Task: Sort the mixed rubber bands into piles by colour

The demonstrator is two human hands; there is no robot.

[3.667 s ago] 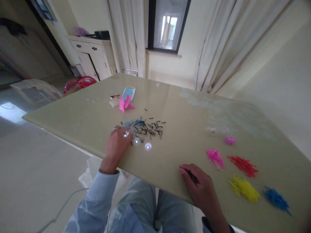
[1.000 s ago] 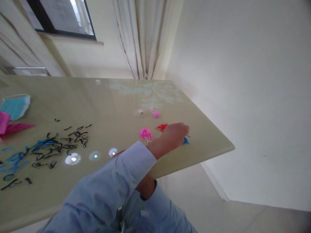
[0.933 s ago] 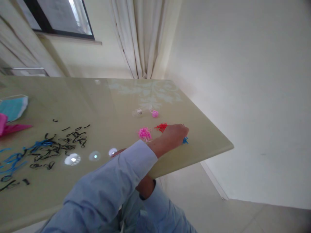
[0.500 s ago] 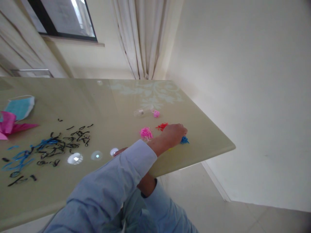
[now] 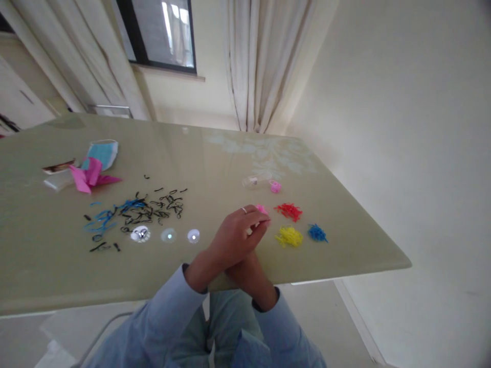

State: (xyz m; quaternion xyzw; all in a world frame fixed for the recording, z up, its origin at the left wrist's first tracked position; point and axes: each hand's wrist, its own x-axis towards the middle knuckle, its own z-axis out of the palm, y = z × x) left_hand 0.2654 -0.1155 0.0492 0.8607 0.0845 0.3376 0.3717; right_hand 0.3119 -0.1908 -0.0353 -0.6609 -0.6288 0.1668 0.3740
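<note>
My left hand (image 5: 238, 235) reaches over the table, crossed above my right, its fingertips pressed together beside a partly covered pink pile (image 5: 262, 209). Whatever those fingers hold is too small to make out. Under it rests my right hand (image 5: 245, 270), its fingers hidden. To the right lie a pile of small red bands (image 5: 289, 211), a yellow pile (image 5: 289, 236) and a blue pile (image 5: 317, 233). Behind them are a small pink item (image 5: 275, 186) and a clear container (image 5: 256, 180) lying on its side.
Black bands (image 5: 148, 212) and blue strips (image 5: 105, 220) are scattered over the left of the glossy table (image 5: 215, 179). Farther back sit a pink folded paper (image 5: 92, 175), a blue mask (image 5: 103, 153) and a clear packet (image 5: 58, 180). A wall stands on the right.
My left hand has moved left, from beside the blue pile to the pink pile, uncovering the yellow and red piles. The view has shifted left, showing more of the table.
</note>
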